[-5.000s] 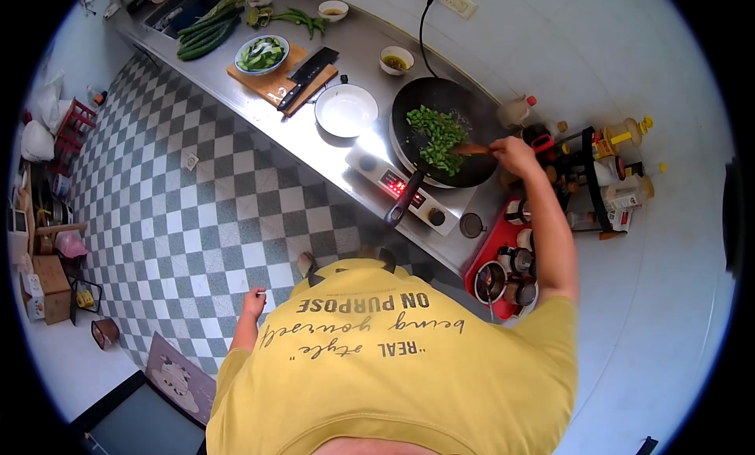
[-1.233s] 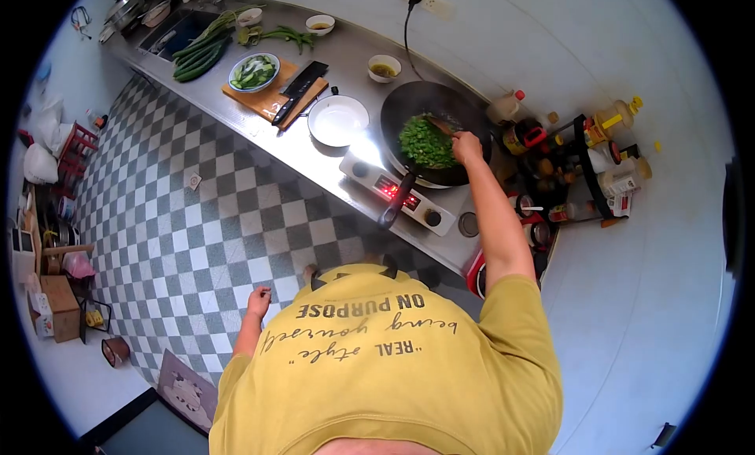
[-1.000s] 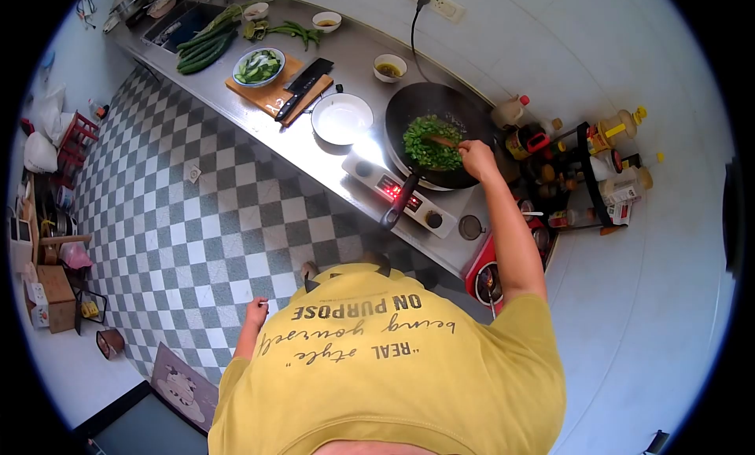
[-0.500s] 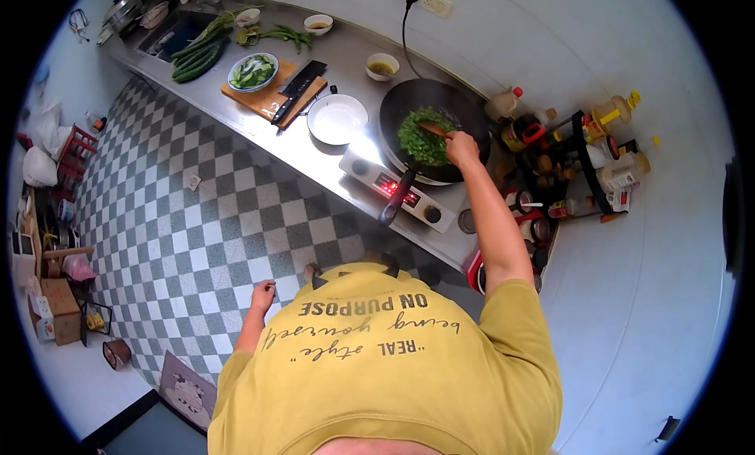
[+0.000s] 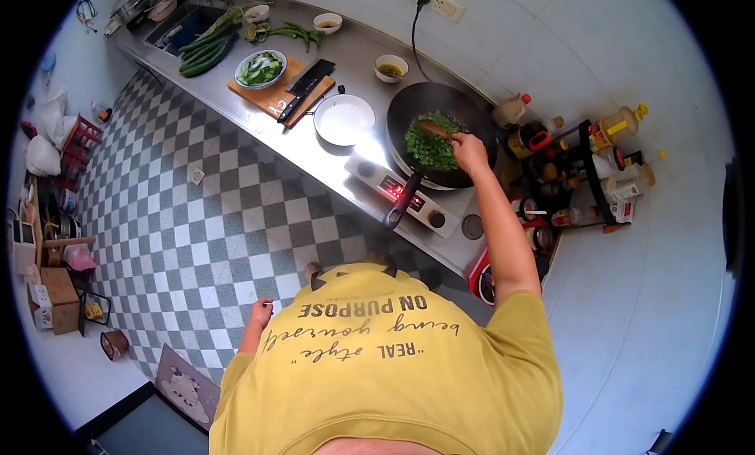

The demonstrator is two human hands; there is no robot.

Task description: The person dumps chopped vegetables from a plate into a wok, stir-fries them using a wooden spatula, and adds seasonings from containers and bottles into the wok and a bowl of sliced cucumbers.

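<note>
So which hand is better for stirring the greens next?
Probably the right hand: it grips the wooden spatula, whose blade is among the greens in the wok. The left hand hangs away from the counter.

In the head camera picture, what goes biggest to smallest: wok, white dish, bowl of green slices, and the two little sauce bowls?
1. Wok
2. White dish
3. Bowl of green slices
4. Sauce bowl near the wok and farther sauce bowl: unsure which, because distance changes how big they look.
</note>
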